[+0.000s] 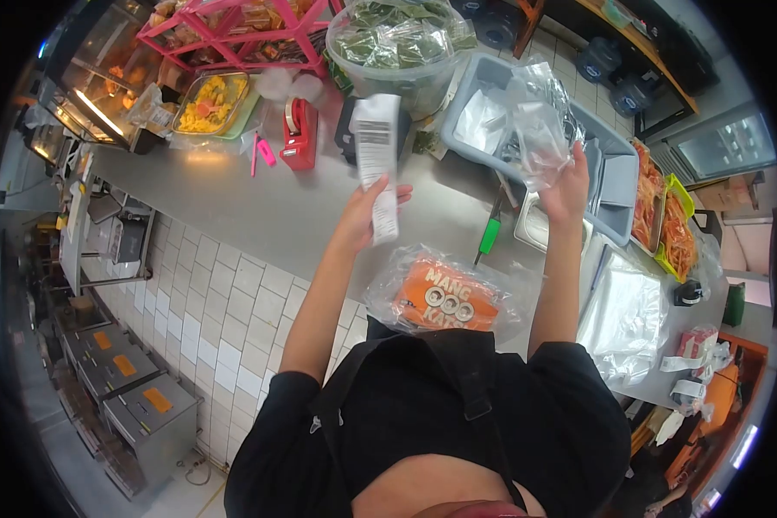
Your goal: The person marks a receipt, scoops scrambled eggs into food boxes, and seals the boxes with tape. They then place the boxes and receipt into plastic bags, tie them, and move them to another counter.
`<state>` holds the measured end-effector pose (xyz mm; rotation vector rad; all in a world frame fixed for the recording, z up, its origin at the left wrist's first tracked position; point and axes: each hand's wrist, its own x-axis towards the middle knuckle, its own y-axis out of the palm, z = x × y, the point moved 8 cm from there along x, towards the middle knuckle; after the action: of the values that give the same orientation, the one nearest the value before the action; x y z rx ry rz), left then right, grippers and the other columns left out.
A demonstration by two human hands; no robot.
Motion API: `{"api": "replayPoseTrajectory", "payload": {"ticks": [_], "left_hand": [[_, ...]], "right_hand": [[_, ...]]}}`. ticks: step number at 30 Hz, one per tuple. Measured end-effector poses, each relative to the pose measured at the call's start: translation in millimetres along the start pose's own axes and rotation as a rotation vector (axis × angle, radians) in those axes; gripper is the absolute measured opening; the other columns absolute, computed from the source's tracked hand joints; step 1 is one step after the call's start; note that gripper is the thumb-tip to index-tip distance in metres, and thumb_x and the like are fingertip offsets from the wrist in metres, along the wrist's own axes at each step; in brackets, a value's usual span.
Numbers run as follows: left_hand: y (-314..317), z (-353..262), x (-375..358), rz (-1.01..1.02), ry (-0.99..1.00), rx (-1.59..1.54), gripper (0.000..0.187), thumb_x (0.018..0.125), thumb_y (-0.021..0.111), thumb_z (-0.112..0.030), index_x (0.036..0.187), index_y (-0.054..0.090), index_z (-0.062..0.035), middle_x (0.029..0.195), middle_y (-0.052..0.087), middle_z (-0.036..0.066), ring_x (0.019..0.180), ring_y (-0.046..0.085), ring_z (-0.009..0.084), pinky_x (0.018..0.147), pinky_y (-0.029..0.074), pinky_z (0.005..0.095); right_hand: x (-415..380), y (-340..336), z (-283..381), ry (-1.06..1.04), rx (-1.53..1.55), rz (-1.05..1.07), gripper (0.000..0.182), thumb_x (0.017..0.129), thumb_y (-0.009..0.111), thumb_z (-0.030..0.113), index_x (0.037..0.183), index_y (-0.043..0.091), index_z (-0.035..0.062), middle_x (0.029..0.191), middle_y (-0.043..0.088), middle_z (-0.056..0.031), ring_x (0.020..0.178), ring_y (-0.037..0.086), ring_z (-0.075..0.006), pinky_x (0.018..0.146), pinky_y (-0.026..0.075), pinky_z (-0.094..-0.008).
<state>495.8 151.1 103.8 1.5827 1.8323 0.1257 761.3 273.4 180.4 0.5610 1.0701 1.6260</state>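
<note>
My left hand is closed on a long white paper receipt with printed lines and a dark barcode-like block, held up over the steel counter. My right hand reaches to the blue-grey bin and grips a crinkled clear plastic bag at its front edge. Close to my body, a clear plastic bag wraps an orange package with white lettering. Between my hands lies a green-handled tool, its blade pointing toward me.
A red tape dispenser, a pink marker and a tray of yellow food sit at the left. Behind stand a pink rack and a tub of wrapped greens. Plastic sheets and orange food packs lie right.
</note>
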Motion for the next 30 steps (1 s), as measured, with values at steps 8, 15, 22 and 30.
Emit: {"api": "replayPoseTrajectory", "payload": {"ticks": [8,15,22,30], "left_hand": [[13,9,-129,-0.118,0.276,0.735,0.075,0.077,0.069,-0.035,0.129,0.028,0.0006,0.126,0.036,0.022,0.12,0.037,0.0305,0.097,0.034,0.0391],[15,-14,-163,-0.321,0.539,1.051,0.022,0.072,0.062,-0.001,0.093,0.058,0.0018,0.085,0.061,0.013,0.077,0.062,0.0243,0.067,0.048,0.0291],[57,-74,-196,-0.134,0.55,0.95,0.015,0.075,0.054,0.003,0.088,0.06,0.0031,0.08,0.064,0.012,0.072,0.062,0.0177,0.066,0.047,0.0243],[45,-71,-188,0.174,0.34,0.667,0.013,0.08,0.053,0.0,0.093,0.057,0.0,0.087,0.061,0.007,0.081,0.058,0.0122,0.075,0.045,0.0256]], "right_hand": [[-99,2,-27,0.227,0.356,0.368,0.038,0.085,0.057,0.013,0.12,0.044,0.004,0.106,0.058,-0.009,0.086,0.06,-0.0165,0.07,0.052,-0.0311],[-143,40,-153,-0.043,-1.971,0.793,0.009,0.073,0.06,0.013,0.074,0.066,0.0056,0.068,0.062,-0.0108,0.069,0.062,-0.0268,0.061,0.048,-0.0373],[-144,-13,-265,0.585,-1.351,0.409,0.021,0.08,0.056,0.021,0.094,0.062,0.0069,0.102,0.06,-0.0118,0.092,0.059,-0.0213,0.074,0.047,-0.0378],[-246,121,-27,0.454,-2.028,1.131,0.038,0.075,0.064,0.045,0.083,0.066,0.0074,0.066,0.063,-0.01,0.074,0.063,-0.0287,0.083,0.046,-0.0411]]}}
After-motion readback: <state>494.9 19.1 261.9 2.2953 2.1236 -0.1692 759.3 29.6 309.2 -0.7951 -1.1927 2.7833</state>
